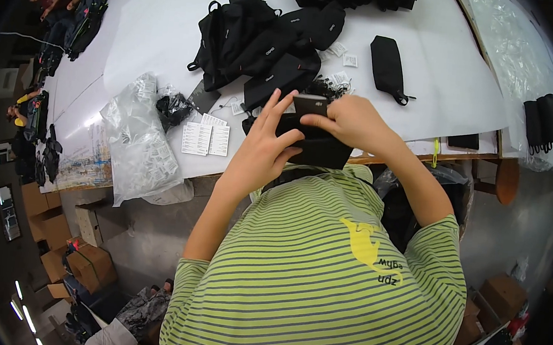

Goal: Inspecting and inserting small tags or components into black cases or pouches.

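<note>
Right at the near edge of the table (455, 76), a black pouch (325, 152) was held up close to the striped shirt (323, 243), and there, above it, a small dark card (311, 106) was gripped by the right hand (356, 122), thumb laid flat across its face, fingers curled in behind. On the other side, the pouch was met by the left hand (262, 146), its fingers spread apart, two of them pointed up; whether the fabric was pinched by its thumb could not be told. Beyond the hands, a heap of black pouches (236, 42) was piled up, while a lone pouch (387, 63) was laid out toward the right edge. Near the front edge, white label sheets (205, 137) were spread, flanked by a clear plastic bag (139, 143), draped over the edge near the left corner.
</note>
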The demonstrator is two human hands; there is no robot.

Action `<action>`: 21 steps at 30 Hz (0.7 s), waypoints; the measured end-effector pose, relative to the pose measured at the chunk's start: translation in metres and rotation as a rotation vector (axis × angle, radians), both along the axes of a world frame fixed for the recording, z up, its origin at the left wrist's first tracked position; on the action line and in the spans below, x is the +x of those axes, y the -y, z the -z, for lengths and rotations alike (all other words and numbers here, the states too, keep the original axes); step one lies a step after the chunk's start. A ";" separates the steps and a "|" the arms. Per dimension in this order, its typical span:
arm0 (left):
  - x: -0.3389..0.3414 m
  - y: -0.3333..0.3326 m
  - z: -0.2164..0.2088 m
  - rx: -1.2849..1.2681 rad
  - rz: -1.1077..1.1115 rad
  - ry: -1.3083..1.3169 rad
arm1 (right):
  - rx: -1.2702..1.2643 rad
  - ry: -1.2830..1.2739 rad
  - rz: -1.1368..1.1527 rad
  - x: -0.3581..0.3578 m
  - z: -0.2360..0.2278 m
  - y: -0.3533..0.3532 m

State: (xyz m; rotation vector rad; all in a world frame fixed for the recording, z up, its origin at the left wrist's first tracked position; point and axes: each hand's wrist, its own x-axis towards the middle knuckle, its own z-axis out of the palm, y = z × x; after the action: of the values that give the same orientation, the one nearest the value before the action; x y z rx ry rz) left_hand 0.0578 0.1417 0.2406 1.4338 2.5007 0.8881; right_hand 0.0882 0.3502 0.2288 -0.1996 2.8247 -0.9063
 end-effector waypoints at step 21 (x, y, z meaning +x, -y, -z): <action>-0.045 0.047 0.211 0.053 -0.568 0.169 | 0.031 0.005 -0.137 0.041 -0.002 -0.020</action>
State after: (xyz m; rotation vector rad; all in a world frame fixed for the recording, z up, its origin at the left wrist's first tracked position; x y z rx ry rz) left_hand 0.0124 0.0949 0.0298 0.6127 2.8018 1.1062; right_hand 0.1288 0.3704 0.2305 -0.3801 2.7783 -0.8313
